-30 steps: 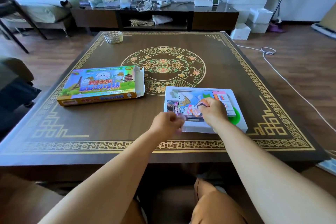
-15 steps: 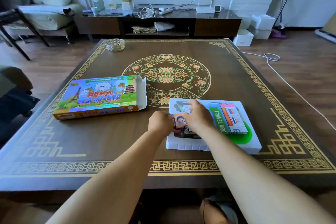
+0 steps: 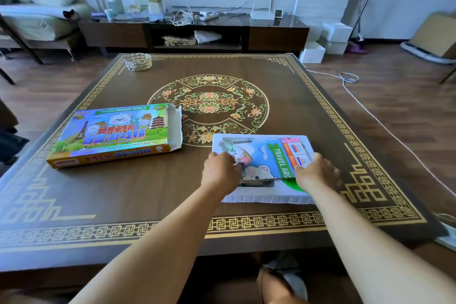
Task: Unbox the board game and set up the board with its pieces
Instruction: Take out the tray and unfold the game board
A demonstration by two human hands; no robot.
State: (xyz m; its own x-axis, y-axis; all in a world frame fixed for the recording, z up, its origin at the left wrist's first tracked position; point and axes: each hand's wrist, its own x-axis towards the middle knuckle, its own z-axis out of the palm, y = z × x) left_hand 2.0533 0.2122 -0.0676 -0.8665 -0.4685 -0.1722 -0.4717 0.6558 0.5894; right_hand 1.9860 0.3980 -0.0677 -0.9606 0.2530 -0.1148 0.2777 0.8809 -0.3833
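Observation:
The colourful game box (image 3: 116, 134) lies on the left of the brown table (image 3: 148, 192), its right end flap open. A white plastic tray (image 3: 266, 198) sits at the front right of the table. On it lies the folded game board (image 3: 269, 158), printed with a bear and green "TRAVEL" lettering. My left hand (image 3: 220, 171) grips the board's left edge. My right hand (image 3: 315, 171) grips its right edge. What lies in the tray under the board is hidden.
A glass ashtray (image 3: 137, 61) stands at the table's far left corner. Behind the table runs a low dark cabinet (image 3: 197, 32) with clutter on top. A white cable (image 3: 365, 106) trails over the floor on the right.
My right hand has moved from the board's middle to its right edge, while my left hand took hold of the left edge. More of the board's printed face now shows.

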